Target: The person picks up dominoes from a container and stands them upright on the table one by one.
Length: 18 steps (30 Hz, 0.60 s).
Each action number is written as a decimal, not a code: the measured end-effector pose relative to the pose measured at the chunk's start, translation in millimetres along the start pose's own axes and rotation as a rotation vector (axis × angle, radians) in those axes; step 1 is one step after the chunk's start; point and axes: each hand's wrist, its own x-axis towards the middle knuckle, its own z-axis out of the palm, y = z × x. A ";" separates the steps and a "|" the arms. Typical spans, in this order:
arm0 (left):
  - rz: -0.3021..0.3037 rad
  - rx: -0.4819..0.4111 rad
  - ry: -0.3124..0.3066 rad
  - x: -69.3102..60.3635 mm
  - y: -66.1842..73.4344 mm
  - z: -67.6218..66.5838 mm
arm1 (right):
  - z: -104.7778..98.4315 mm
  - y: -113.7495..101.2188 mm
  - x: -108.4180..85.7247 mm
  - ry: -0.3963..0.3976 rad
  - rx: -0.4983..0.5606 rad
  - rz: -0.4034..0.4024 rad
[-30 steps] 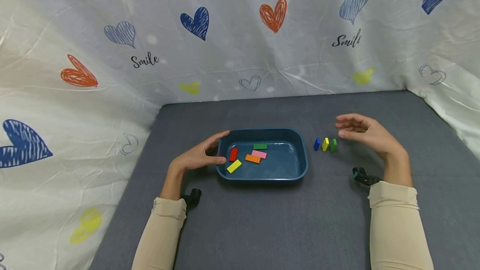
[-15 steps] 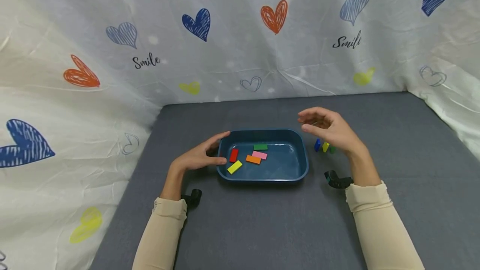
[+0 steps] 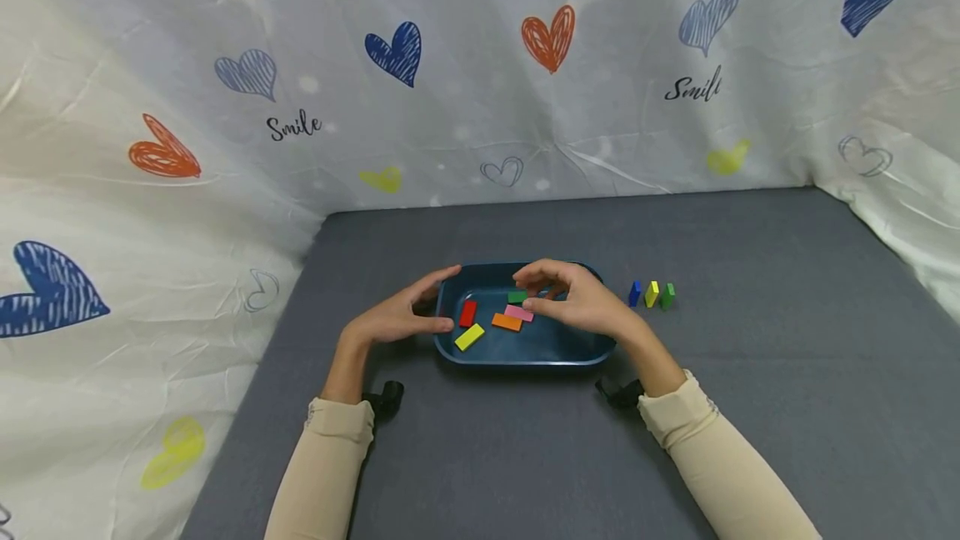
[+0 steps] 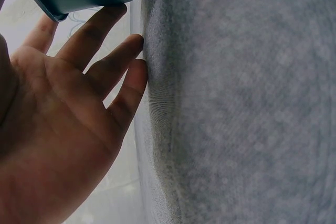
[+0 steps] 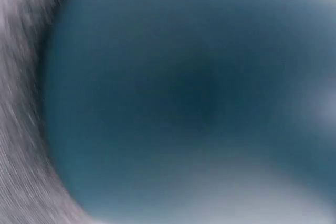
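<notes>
My left hand (image 3: 397, 313), spread, touches the tray (image 3: 555, 350). My right hand (image 3: 573, 298), thumb and fingers apart, hangs over it near the green block (image 3: 516, 297).

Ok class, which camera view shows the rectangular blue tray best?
The head view: most of the blue tray, rim and inside, shows sharply. The left wrist view catches only part of its outside; the right wrist view, apparently, a blurred close-up.
</notes>
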 end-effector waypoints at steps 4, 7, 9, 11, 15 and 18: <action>-0.012 -0.010 0.001 -0.4 2.3 0.6 | 13.2 2.1 3.8 0.009 -0.049 0.003; -0.019 -0.004 0.002 0.0 2.8 0.2 | 21.5 2.7 5.2 -0.019 -0.070 0.000; -0.019 0.001 0.000 0.5 2.1 -0.1 | 26.0 3.6 5.5 -0.054 -0.066 0.002; -0.018 0.005 -0.001 0.7 1.5 -0.1 | 29.1 4.1 5.2 -0.097 -0.066 0.007; -0.017 0.007 0.004 0.2 0.3 0.0 | 32.7 5.4 4.3 -0.196 -0.071 0.021; -0.016 0.007 0.008 -0.3 0.0 0.0 | 33.7 6.1 3.8 -0.246 -0.068 0.030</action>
